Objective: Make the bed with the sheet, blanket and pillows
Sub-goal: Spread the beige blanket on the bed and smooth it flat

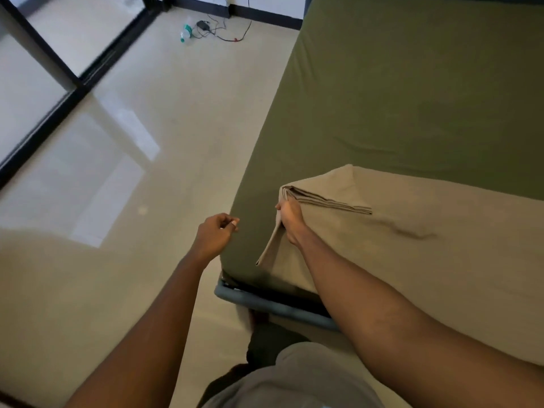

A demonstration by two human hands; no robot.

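An olive-green sheet (412, 92) covers the mattress on the right. A tan blanket (441, 248) lies across the near end of the bed, with several folded layers stacked at its left corner. My right hand (290, 219) grips that folded corner at the bed's left edge, and one flap hangs down over the side. My left hand (216, 234) hovers just left of the bed corner, fingers curled loosely with nothing in them. No pillows are in view.
A grey metal bed frame (265, 304) shows under the near corner. Pale tiled floor (117, 172) spreads to the left. A plastic bottle (186, 32) and a charger with cables (217, 28) lie on the floor at the far wall. Black-framed glass doors (44, 54) stand at left.
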